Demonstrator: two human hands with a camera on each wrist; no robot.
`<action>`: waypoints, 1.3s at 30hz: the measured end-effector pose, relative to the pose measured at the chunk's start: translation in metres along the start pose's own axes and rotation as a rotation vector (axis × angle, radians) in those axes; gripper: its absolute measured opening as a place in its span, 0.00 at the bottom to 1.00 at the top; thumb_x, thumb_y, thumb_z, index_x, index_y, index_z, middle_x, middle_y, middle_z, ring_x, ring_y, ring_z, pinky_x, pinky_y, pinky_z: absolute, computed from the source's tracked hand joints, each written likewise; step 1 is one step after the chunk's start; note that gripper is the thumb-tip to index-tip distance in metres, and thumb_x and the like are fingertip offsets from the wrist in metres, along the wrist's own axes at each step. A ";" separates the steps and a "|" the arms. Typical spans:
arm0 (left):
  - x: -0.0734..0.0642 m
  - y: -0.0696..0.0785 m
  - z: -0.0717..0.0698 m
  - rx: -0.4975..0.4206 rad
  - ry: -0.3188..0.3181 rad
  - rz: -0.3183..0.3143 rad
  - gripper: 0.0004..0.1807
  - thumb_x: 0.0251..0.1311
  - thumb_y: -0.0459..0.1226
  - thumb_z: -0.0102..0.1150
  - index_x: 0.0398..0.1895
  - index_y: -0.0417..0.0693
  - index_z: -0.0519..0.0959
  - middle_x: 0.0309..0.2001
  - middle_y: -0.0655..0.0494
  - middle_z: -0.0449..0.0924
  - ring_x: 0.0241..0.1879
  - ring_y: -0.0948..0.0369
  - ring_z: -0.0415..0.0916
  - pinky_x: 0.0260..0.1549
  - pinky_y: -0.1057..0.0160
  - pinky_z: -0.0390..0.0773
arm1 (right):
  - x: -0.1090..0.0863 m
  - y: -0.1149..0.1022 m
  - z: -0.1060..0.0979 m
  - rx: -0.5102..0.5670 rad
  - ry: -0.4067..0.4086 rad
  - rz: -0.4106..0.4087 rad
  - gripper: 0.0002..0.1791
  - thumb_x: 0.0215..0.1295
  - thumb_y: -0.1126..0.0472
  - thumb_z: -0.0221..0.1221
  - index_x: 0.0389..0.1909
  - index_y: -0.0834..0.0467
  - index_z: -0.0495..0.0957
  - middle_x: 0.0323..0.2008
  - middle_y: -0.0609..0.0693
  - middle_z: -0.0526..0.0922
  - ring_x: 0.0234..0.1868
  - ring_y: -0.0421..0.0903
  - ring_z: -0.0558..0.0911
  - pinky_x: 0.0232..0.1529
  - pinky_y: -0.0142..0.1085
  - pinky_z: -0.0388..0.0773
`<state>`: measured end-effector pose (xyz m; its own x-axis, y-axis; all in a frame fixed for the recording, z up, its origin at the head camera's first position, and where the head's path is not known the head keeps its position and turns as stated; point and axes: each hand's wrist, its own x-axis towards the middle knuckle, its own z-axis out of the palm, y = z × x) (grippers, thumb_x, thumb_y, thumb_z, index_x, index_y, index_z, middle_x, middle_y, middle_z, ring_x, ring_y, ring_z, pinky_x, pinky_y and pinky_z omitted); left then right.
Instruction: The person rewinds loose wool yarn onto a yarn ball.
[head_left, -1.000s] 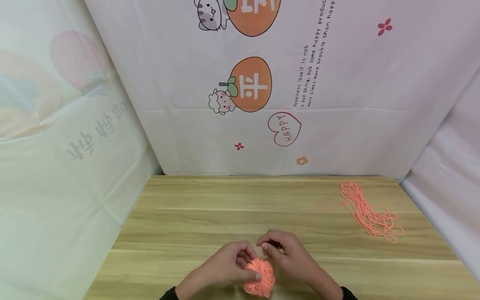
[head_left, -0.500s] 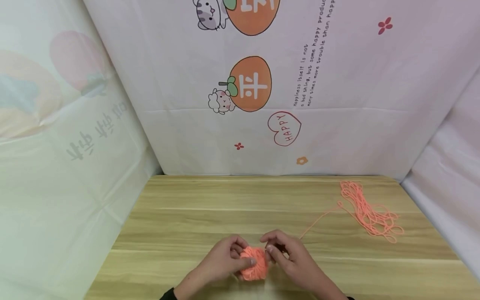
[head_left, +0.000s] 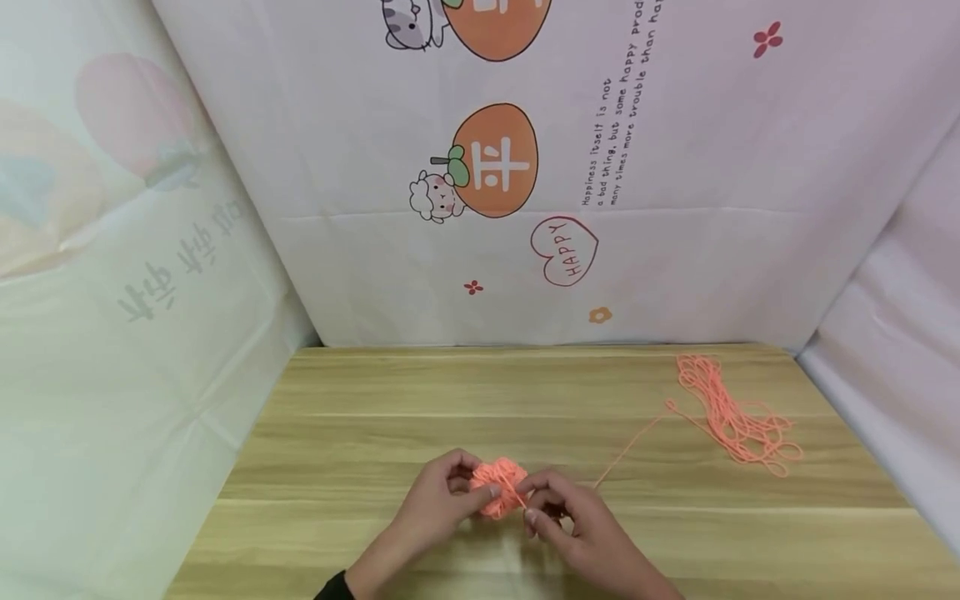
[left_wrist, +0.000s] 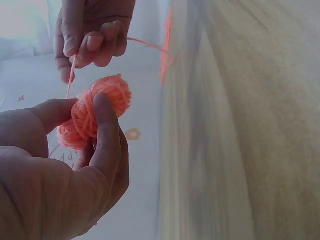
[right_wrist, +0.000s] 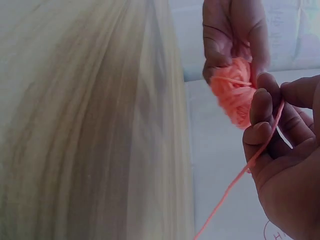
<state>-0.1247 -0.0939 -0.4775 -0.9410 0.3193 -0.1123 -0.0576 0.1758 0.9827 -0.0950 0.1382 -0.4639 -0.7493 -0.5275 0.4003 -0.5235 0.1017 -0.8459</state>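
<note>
A small ball of coral-orange yarn is held up over the near part of the table. My left hand grips it between thumb and fingers from the left side; in the left wrist view the ball shows strands wound round its middle. To the right of the ball, my right hand pinches the yarn strand between thumb and fingertip. That strand runs short and taut to the ball. In the right wrist view its other end passes across the curled fingers and leads away below.
A loose heap of coral yarn lies at the right back of the wooden table, joined to my right hand by one trailing strand with a small loop in it. Printed white cloth hangs behind and at both sides.
The ball and my left hand have moved up and away from the table's near edge. My right hand has come close to the ball, bringing the strand across it.
</note>
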 end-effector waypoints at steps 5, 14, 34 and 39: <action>0.002 0.006 -0.002 -0.094 0.016 0.025 0.20 0.58 0.42 0.68 0.47 0.39 0.74 0.42 0.45 0.79 0.40 0.53 0.81 0.37 0.52 0.83 | -0.004 0.009 0.001 0.005 0.011 0.071 0.13 0.71 0.71 0.53 0.54 0.59 0.72 0.27 0.48 0.82 0.24 0.40 0.78 0.20 0.30 0.74; 0.003 0.013 -0.002 -0.257 0.005 0.072 0.21 0.61 0.39 0.65 0.50 0.34 0.72 0.45 0.39 0.78 0.44 0.47 0.79 0.42 0.49 0.81 | -0.009 0.020 0.003 0.036 0.009 0.043 0.12 0.71 0.70 0.53 0.51 0.55 0.74 0.26 0.50 0.82 0.23 0.44 0.79 0.18 0.30 0.74; -0.006 0.016 0.005 -0.182 -0.171 0.218 0.15 0.64 0.36 0.61 0.51 0.39 0.74 0.46 0.44 0.80 0.43 0.48 0.80 0.38 0.62 0.83 | -0.006 0.038 0.004 0.026 -0.036 0.115 0.14 0.71 0.67 0.55 0.53 0.51 0.78 0.33 0.50 0.83 0.30 0.44 0.81 0.30 0.36 0.82; -0.006 0.014 0.005 -0.145 -0.196 0.205 0.14 0.65 0.38 0.60 0.50 0.41 0.75 0.45 0.45 0.81 0.42 0.50 0.80 0.37 0.63 0.83 | -0.001 0.041 0.001 0.007 -0.063 0.103 0.17 0.72 0.65 0.54 0.58 0.51 0.76 0.46 0.46 0.83 0.42 0.42 0.82 0.38 0.37 0.82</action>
<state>-0.1179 -0.0883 -0.4643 -0.8565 0.5103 0.0775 0.0662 -0.0403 0.9970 -0.1151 0.1424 -0.4993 -0.7722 -0.5662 0.2884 -0.4419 0.1523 -0.8840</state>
